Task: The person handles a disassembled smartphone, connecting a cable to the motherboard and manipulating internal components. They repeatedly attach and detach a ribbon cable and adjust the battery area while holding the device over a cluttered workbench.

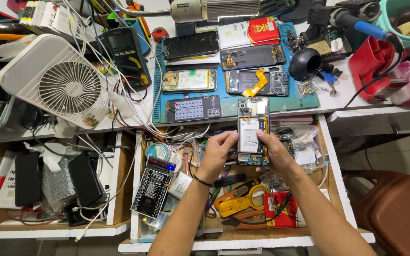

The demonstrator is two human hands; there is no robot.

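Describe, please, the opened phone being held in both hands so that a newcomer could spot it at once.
Start at the blue work mat on the bench and drop below its front edge, above the open drawer. There the left hand and right hand grip the opened phone. Unlike the phones lying on the mat, it is held upright, its white battery showing.

Both forearms are bare, with no sleeves in view. The left hand (218,150) has a thin black band around its wrist; the right hand (275,152) wears nothing.
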